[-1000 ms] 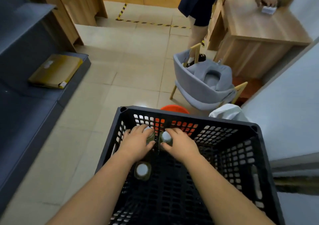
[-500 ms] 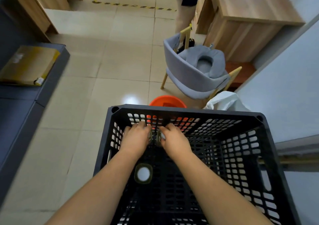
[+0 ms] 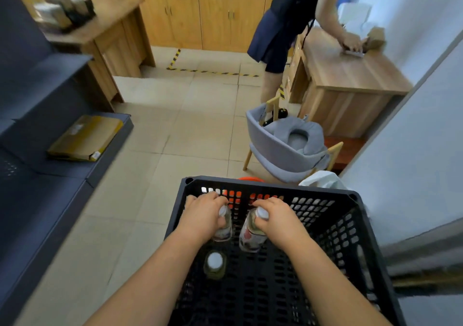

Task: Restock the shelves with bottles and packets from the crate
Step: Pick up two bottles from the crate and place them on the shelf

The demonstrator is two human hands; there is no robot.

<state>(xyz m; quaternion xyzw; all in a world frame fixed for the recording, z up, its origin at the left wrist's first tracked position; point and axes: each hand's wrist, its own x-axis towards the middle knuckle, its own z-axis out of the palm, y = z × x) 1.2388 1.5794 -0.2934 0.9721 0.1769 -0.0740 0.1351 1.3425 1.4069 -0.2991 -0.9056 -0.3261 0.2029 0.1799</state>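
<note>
Plastic bottles gripped by the neck — left hand (image 3: 203, 216) on one bottle (image 3: 223, 228), right hand (image 3: 278, 219) on the other bottle (image 3: 251, 235) — could swing, slip free, or catch the crate (image 3: 363, 245) wall on lifting.

I count three bottles in one black crate (image 3: 350, 225): one in my left hand (image 3: 203, 216), one in my right hand (image 3: 278, 219), and one standing loose (image 3: 215, 263). Beyond it I see one grey chair (image 3: 280, 155), one flat cardboard box (image 3: 85, 138) and two wooden tables.
</note>
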